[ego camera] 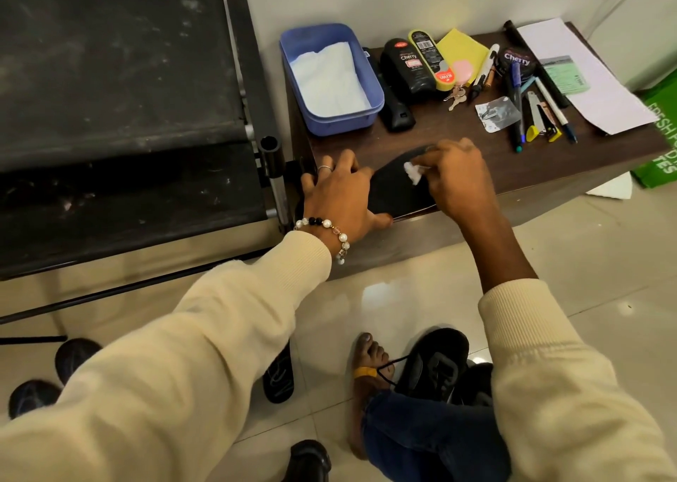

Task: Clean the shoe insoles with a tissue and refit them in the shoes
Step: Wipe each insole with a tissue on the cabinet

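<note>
Fingers (426,162) pinch tissue (413,170) atop insole (397,188).

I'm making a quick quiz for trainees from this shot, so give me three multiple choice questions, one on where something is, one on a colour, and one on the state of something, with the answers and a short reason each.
1. Where does the black insole lie?
A. On the brown table, at its near edge
B. Inside the blue tub
C. On the floor by the shoes

2. What colour is the tub that holds the white tissues?
A. Green
B. Blue
C. Red

3. What is the right hand doing?
A. Resting open and empty on the table
B. Gripping a pen
C. Pinching a small white tissue against the insole

Answers:
1. A, the insole lies flat along the table's front edge, with the left hand pressing on one end.
2. B, the tub's walls are blue.
3. C, the wad shows white between the fingertips on the black insole.
</note>
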The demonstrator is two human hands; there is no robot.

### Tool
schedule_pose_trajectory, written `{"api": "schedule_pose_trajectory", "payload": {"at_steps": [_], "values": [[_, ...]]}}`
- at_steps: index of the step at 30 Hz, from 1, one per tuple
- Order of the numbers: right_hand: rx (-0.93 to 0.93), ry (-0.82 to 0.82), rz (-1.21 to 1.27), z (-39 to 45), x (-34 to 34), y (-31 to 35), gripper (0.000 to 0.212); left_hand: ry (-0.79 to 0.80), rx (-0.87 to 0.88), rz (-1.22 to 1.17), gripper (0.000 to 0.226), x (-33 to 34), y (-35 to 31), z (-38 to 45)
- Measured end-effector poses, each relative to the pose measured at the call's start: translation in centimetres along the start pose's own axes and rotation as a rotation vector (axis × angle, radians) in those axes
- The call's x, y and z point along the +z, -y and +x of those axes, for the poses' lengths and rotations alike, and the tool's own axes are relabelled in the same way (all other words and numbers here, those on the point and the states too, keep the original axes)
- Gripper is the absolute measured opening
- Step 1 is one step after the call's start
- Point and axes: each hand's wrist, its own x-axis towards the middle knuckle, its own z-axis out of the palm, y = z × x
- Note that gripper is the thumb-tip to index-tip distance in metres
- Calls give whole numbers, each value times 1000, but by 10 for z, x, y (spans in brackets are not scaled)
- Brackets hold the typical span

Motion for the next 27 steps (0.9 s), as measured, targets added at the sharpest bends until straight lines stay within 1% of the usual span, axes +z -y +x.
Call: {"api": "schedule_pose_trajectory", "payload": {"at_steps": [3,5,6,10,11,17,19,22,23,25,27], "values": [[226,-78,-22,-1,2,-9,33,-7,-1,-3,74,0,0,0],[286,-116,-1,-1,2,-4,31,-6,-2,-1,74,1,0,1],[273,-122,17,0,2,1,31,-4,-3,3,75,1,0,1],[76,-94,14,11,13,9,31,-8,-5,8,75,3,-1,2],[83,-94,12,13,15,7,31,-9,-4,7,76,3,-1,2],[260,-156,5,15,10,-9,29,-9,3,-3,74,1,0,1],[227,-140,1,15,10,-3,30,-4,2,0,75,1,0,1],[82,-102,19,18,13,10,34,4,1,6,75,0,0,1],[60,-100,29,19,13,12,34,3,2,7,75,0,0,1],[90,-113,30,21,14,9,33,0,3,5,74,0,0,1],[180,-126,8,21,13,-2,31,-1,3,7,74,0,1,0]]}}
